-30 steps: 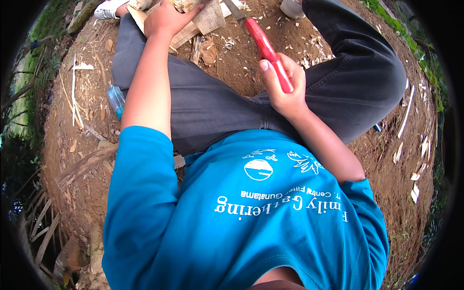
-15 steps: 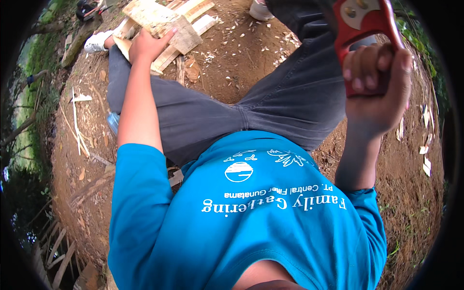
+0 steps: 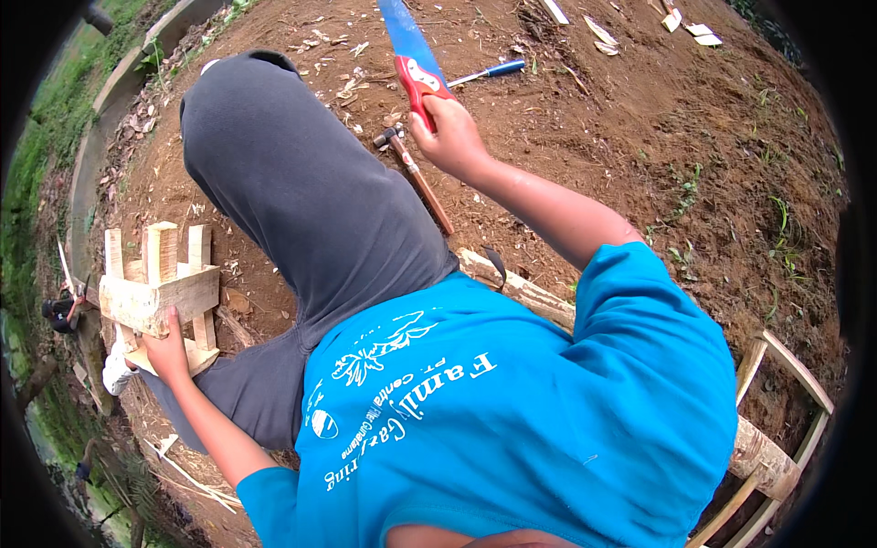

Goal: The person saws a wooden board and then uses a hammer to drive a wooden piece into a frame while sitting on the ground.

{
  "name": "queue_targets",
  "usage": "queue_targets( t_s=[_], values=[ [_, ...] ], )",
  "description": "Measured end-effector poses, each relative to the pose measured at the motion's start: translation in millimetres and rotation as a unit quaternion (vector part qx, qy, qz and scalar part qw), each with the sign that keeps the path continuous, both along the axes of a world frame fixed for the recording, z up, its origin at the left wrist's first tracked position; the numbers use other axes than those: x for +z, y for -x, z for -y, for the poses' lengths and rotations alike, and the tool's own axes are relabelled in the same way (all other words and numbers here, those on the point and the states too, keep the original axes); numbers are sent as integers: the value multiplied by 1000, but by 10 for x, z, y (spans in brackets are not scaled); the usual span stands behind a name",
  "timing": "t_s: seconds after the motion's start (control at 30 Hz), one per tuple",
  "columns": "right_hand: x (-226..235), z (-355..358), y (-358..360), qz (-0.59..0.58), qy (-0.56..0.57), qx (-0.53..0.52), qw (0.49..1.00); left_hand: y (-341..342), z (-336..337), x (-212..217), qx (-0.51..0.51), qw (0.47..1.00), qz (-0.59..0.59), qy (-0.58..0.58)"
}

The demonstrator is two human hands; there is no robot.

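Holding the red-handled saw (image 3: 422, 84), the right grip (image 3: 449, 137) is closed around the handle, fingers curled and pinching it firmly. The saw is out over the bare soil, its blue blade pointing away from the body and running past the upper edge of view. Just right of the saw, a tool with a blue handle (image 3: 504, 68) lies on the ground, its thin metal shaft reaching toward the saw's handle. Just nearer the body than the saw lies a hammer (image 3: 425, 189) with a dark head and wooden handle, close to the grey trousers (image 3: 301, 155).

Well left of the saw, past the raised knee, is a pale wooden frame (image 3: 192, 294) with several upright legs. The left grip (image 3: 167, 352) pinches its near lower edge, thumb against the board's face, the other fingers mostly hidden.

Farther toward the body from the saw, a pale pole (image 3: 521, 288) lies beside the blue shirt (image 3: 512, 402). Right of the saw are light wood scraps (image 3: 603, 41). Far left of it sits another person (image 3: 64, 310), small and partly unclear.
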State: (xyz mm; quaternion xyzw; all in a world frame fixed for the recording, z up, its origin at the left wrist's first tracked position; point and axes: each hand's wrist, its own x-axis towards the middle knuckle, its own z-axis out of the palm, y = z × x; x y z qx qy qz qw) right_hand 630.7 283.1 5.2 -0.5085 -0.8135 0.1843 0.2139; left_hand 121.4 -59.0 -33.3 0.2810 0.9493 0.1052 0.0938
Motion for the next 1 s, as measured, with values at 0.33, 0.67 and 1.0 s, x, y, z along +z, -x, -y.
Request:
queue_targets(
  t_s=[0.33, 0.67, 1.0],
  values=[
    [-1021, 453, -310, 35, -19, -47, 998, -125, 346, 164, -66, 995, 58, -38],
    [-775, 680, -515, 99, 148, -41, 983, 18, 226, 266, -20, 978, 160, 133],
    [-849, 276, -327, 178, 287, 7, 941, 529, 323, 427, -93, 907, 303, 278]
  ],
)
